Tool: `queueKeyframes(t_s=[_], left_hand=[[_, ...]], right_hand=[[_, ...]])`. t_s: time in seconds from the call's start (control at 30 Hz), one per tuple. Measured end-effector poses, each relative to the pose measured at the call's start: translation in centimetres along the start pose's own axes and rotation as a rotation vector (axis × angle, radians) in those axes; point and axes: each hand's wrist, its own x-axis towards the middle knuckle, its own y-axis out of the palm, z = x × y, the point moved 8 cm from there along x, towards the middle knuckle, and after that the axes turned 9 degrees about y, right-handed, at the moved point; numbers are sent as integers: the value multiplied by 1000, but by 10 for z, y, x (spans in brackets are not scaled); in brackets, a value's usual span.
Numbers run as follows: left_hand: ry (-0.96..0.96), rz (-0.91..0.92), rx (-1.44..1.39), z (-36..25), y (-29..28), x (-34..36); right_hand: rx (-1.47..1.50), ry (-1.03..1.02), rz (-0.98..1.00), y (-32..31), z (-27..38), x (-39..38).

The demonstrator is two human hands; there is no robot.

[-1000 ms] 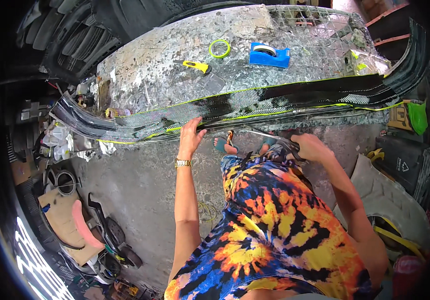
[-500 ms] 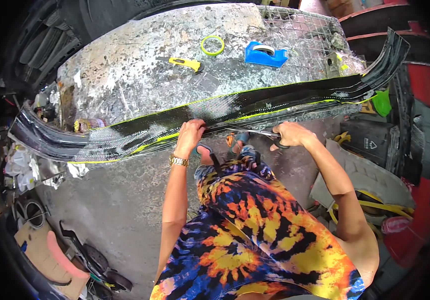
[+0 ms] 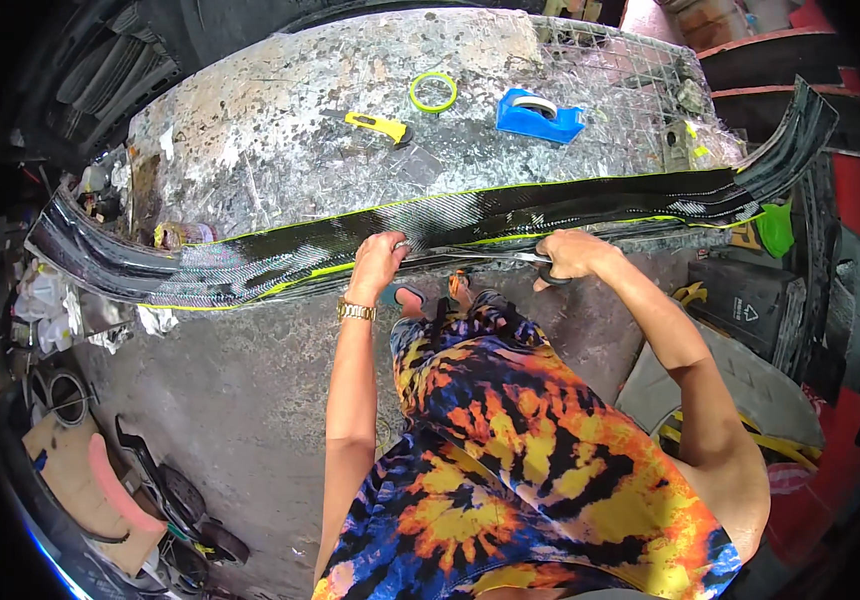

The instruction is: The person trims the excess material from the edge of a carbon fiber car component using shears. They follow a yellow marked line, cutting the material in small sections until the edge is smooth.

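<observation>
A long, dark, curved moulded piece [image 3: 80, 248] spans the near side of the table, its right end rising up. Along it lies woven black carbon-fibre cloth [image 3: 450, 212], edged with yellow-green tape. My left hand [image 3: 378, 265] is closed at the cloth's near edge, fingertips pinching it near the middle. To the right, my right hand [image 3: 572, 254] grips a pair of scissors [image 3: 518, 256] by dark handles. The blades point left along the near edge of the cloth, toward my left hand; their tips are hard to make out.
Farther back on the stained worktable [image 3: 280, 110] lie a yellow utility knife [image 3: 378, 126], a yellow-green tape roll [image 3: 434, 92] and a blue tape dispenser [image 3: 540, 118]. A dark bin [image 3: 745, 303] stands at the right. Cardboard [image 3: 75, 480] and a wheeled thing [image 3: 185, 500] sit lower left.
My right hand and the scissors have moved left and forward, closer to the cloth's near edge. My left hand stays at the edge, and the view has shifted slightly.
</observation>
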Motion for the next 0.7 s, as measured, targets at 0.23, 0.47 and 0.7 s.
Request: queueKeyframes(t_s=[0.23,0.47,0.7], left_hand=[[-40,-12,-25,-22,18,9],[-29,-76,-29,-43,24,14],[-81,-70,-10,-39,23,11]], right_hand=[[-40,-30,39,-5,-33,-4],[-58,-39,46,-9,-48,-8],[-42,6,55,-12,-38,-4]])
